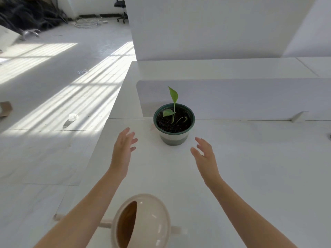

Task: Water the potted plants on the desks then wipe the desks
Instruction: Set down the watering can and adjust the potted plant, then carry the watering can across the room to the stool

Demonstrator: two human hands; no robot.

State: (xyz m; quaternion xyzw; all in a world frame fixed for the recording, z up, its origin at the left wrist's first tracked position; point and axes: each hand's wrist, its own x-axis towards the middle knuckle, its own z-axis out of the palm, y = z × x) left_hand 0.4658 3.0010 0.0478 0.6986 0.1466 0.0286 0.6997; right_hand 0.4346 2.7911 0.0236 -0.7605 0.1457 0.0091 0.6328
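Observation:
A small potted plant (173, 122) with dark soil, a green rim and a pale pot stands on the white desk (250, 158), near the low partition. My left hand (123, 149) hovers open to the left of the pot, fingers spread. My right hand (204, 153) hovers open to the right of it, just short of the pot. Neither hand touches it. A cream watering can (143, 222) with a half-covered top opening sits at the desk's near edge, between my forearms.
A white partition (232, 97) runs behind the pot, with a taller white wall (206, 29) beyond. Left of the desk lies sunlit floor with a small white cup (73, 116), cardboard (5, 108), cables and office chairs (121, 9) far back.

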